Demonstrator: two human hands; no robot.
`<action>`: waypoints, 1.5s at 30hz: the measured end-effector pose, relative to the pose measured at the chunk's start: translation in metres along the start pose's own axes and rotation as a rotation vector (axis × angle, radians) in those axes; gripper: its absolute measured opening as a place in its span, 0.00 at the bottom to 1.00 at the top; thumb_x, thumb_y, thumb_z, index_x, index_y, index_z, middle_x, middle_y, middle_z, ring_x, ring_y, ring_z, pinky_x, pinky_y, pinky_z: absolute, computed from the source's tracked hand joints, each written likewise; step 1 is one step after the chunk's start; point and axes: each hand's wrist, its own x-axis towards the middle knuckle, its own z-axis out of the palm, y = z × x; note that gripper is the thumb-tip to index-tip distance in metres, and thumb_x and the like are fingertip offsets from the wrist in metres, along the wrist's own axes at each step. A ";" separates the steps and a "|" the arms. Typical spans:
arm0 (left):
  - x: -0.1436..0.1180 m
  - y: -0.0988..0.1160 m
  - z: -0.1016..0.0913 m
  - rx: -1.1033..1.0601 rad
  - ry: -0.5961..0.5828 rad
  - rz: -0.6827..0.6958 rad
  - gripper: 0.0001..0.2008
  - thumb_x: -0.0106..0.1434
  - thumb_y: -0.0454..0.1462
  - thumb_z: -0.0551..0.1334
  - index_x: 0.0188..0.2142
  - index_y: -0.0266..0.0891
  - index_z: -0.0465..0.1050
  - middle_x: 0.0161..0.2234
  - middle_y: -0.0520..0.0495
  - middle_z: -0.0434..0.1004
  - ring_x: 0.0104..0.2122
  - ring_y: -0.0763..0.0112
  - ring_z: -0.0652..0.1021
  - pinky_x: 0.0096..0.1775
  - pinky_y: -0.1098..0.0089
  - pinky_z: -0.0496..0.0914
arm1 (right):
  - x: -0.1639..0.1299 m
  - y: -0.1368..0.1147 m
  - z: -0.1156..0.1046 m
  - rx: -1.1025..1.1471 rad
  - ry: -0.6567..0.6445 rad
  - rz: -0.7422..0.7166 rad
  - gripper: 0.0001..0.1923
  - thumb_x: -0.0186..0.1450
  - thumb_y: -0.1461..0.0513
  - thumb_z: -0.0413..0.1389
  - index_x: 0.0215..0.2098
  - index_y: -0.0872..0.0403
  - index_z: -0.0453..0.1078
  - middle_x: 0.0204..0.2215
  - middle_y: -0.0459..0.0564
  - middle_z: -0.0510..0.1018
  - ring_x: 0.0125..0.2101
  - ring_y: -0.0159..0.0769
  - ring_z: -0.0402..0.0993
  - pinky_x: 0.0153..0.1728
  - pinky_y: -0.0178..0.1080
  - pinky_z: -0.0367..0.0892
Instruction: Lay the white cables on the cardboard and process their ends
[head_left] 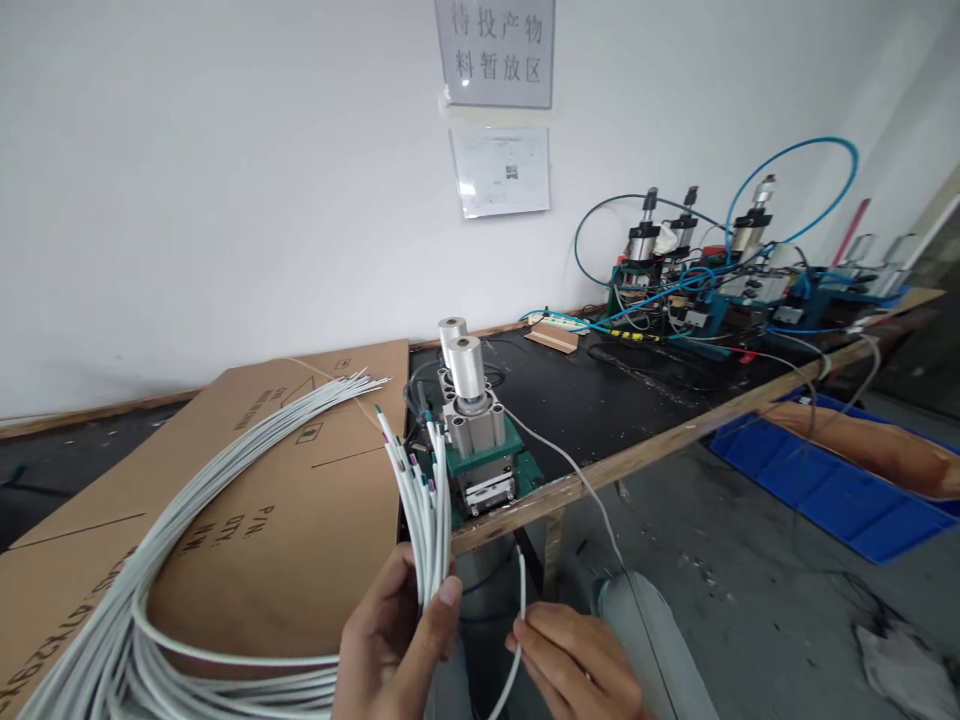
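My left hand (397, 640) grips a bundle of white cables (427, 510) whose cut ends, showing coloured inner wires, point up toward a small green pneumatic press (476, 440). The cables loop away to the left over a flattened cardboard box (300, 520). My right hand (577, 665) pinches a single white cable (520, 590) just right of the bundle, below the table edge. The press has a silver cylinder on top and stands at the table's front edge.
A black-topped table (600, 400) carries more pneumatic presses (697, 270) with blue hoses at the far right. A blue plastic bin (825, 480) lies on the floor at right, with another person's arm (862, 445) above it. Signs hang on the white wall.
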 end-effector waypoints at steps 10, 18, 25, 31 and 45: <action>0.009 -0.011 -0.017 0.079 -0.136 0.021 0.17 0.60 0.51 0.73 0.36 0.40 0.78 0.20 0.57 0.69 0.23 0.74 0.68 0.27 0.77 0.64 | 0.013 -0.024 0.000 0.042 -0.083 0.042 0.11 0.78 0.63 0.51 0.49 0.57 0.75 0.35 0.52 0.85 0.35 0.34 0.85 0.37 0.34 0.78; 0.010 -0.010 -0.015 0.105 -0.157 0.018 0.18 0.62 0.52 0.71 0.32 0.41 0.75 0.20 0.58 0.66 0.24 0.74 0.67 0.29 0.77 0.64 | 0.014 -0.030 -0.001 0.048 -0.133 0.021 0.12 0.78 0.65 0.49 0.48 0.58 0.75 0.35 0.52 0.84 0.35 0.33 0.84 0.36 0.34 0.77; 0.005 -0.007 -0.011 0.044 -0.155 0.029 0.17 0.61 0.51 0.71 0.33 0.39 0.76 0.20 0.57 0.67 0.23 0.72 0.67 0.29 0.74 0.64 | 0.010 -0.035 -0.002 0.042 -0.155 0.013 0.11 0.77 0.66 0.50 0.52 0.59 0.74 0.38 0.53 0.85 0.38 0.34 0.84 0.38 0.35 0.77; 0.004 -0.008 -0.013 0.052 -0.206 0.041 0.17 0.64 0.51 0.70 0.34 0.40 0.75 0.21 0.57 0.67 0.24 0.74 0.67 0.29 0.75 0.64 | 0.010 -0.036 0.005 0.077 -0.120 -0.038 0.11 0.76 0.68 0.51 0.52 0.59 0.73 0.36 0.52 0.84 0.36 0.33 0.83 0.36 0.34 0.77; 0.004 -0.011 -0.014 0.018 -0.195 0.063 0.16 0.64 0.50 0.70 0.35 0.40 0.76 0.21 0.58 0.66 0.23 0.74 0.66 0.29 0.75 0.64 | 0.017 -0.033 -0.004 0.011 -0.117 -0.047 0.10 0.76 0.68 0.52 0.50 0.60 0.75 0.37 0.53 0.85 0.39 0.33 0.85 0.39 0.33 0.78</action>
